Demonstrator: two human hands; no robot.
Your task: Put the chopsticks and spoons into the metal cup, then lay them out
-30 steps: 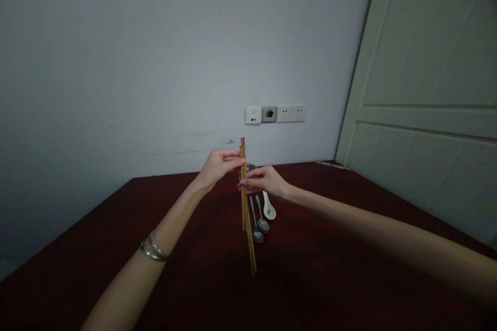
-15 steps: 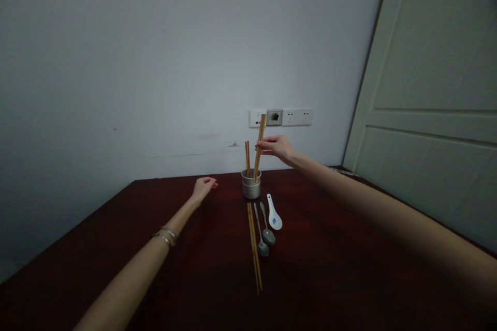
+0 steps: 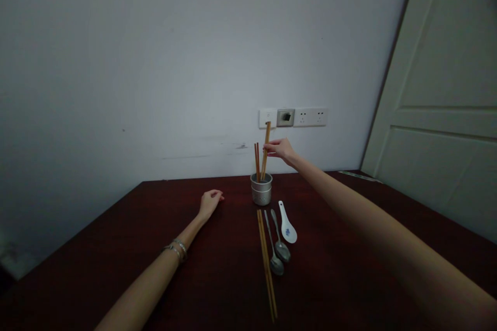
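My right hand point(image 3: 280, 149) pinches a pair of wooden chopsticks point(image 3: 266, 147) near their top; their lower ends stand inside a small metal cup point(image 3: 261, 189) at the back of the dark red table point(image 3: 217, 279). Another pair of chopsticks point(image 3: 257, 161) stands in the cup beside them. My left hand point(image 3: 210, 201) rests on the table left of the cup, fingers loosely curled, holding nothing. In front of the cup lie a further pair of chopsticks point(image 3: 266, 264), two metal spoons point(image 3: 278, 248) and a white ceramic spoon point(image 3: 287, 229).
A white wall point(image 3: 155, 62) rises right behind the table, with a row of sockets point(image 3: 293, 117) above the cup. A pale door point(image 3: 446, 114) stands at the right. Bracelets point(image 3: 176, 248) circle my left wrist.
A second ago both hands held the chopstick bundle above the table. My left hand let go and dropped to the table; my right carried a pair to the cup and lowered it in.
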